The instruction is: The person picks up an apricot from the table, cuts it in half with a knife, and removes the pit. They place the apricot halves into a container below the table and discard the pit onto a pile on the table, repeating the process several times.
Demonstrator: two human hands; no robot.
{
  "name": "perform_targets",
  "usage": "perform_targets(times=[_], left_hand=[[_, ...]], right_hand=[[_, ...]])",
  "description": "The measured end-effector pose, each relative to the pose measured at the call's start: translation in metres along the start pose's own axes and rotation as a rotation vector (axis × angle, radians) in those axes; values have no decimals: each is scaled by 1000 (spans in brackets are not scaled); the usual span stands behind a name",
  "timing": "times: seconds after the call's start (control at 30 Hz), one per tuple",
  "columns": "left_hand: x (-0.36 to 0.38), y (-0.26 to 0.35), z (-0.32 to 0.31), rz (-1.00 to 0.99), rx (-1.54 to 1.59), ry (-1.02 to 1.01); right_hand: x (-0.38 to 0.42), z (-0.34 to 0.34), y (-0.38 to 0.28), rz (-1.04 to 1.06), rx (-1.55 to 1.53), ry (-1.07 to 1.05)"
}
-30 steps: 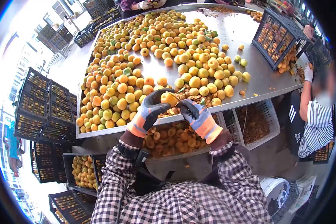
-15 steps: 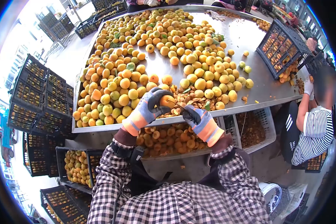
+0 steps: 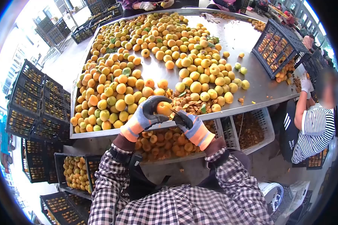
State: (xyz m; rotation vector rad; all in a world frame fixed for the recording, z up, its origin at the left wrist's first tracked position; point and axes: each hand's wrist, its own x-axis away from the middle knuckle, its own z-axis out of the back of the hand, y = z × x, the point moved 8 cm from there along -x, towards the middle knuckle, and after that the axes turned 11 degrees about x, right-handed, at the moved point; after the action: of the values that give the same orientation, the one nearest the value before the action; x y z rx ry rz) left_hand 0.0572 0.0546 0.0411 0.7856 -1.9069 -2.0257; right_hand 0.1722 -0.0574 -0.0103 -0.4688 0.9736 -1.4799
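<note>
My left hand [image 3: 148,112], in a grey, blue and orange work glove, is closed round a round orange-yellow fruit [image 3: 164,108]. Close against that fruit is my right hand [image 3: 188,123], gloved alike, its fingers pinched on a thin dark tool [image 3: 174,111] like a small knife; its blade is mostly hidden. Both hands are just over the table's near edge. Brown-orange scraps [image 3: 191,105] lie in a heap beyond them. A big pile of yellow-orange and greenish fruit [image 3: 112,88] spreads over the metal table [image 3: 248,45]. Below my hands sits a bin of cut-looking fruit [image 3: 169,144].
A white basket [image 3: 268,129] of scraps stands under the table edge. On the table's right a black crate [image 3: 276,48] lies tipped with fruit. Stacked crates [image 3: 35,93] rise at left. A person in a striped shirt [image 3: 317,127] sits at right; another's gloved hands [image 3: 147,6] show across the table.
The view has shifted slightly. Both hands have come a little closer together, with the fruit still in the left and the tool still in the right.
</note>
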Motion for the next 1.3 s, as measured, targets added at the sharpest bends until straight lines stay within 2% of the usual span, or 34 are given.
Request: perform_targets(times=[0.07,0.17,0.2,0.27,0.37,0.43,0.5,0.57,0.63,0.73,0.77,0.87,0.97,1.03,1.07,1.13,1.17,1.2,1.27,1.3], left_hand=[[1,0,0,34,-32,1],[4,-9,-2,117,250,58],[6,-11,-6,119,249,58],[8,-16,-17,125,605,85],[5,-18,-13,117,461,87],[1,-18,-9,135,379,60],[1,-15,-11,143,335,10],[3,-21,-11,142,400,25],[4,-18,-14,94,427,39],[4,-8,-28,93,435,73],[9,-18,-31,131,477,109],[11,-27,-39,153,645,120],[4,-17,-25,116,456,64],[-2,-10,-22,47,237,47],[0,-11,-21,47,239,51],[4,-15,-19,76,272,67],[2,-9,-22,-36,266,77],[3,-11,-30,-33,265,73],[12,-29,-48,171,817,121],[14,-37,-50,207,800,120]], right_hand=[[-2,2,-4,-5,18,1],[-3,-3,-6,-32,19,-21],[-3,-5,-10,11,5,18],[-4,-7,-11,54,-7,59],[-4,-8,-4,-22,-113,60],[-5,0,-15,54,-3,50],[-5,10,-24,29,68,20],[-4,9,-26,7,136,-10],[1,15,-22,-50,29,102],[4,-3,-13,27,139,196],[2,-2,-17,-50,127,161],[1,-12,-4,-48,-17,143],[3,-10,-1,-87,-181,149],[2,-7,-6,-66,-78,125],[1,-7,-11,-40,21,106],[0,-3,-20,-58,-13,96],[-1,-3,-22,-80,-48,92],[-2,-7,-22,-83,-50,96],[-4,-5,-34,83,-32,238],[-6,-8,-29,31,1,219]])
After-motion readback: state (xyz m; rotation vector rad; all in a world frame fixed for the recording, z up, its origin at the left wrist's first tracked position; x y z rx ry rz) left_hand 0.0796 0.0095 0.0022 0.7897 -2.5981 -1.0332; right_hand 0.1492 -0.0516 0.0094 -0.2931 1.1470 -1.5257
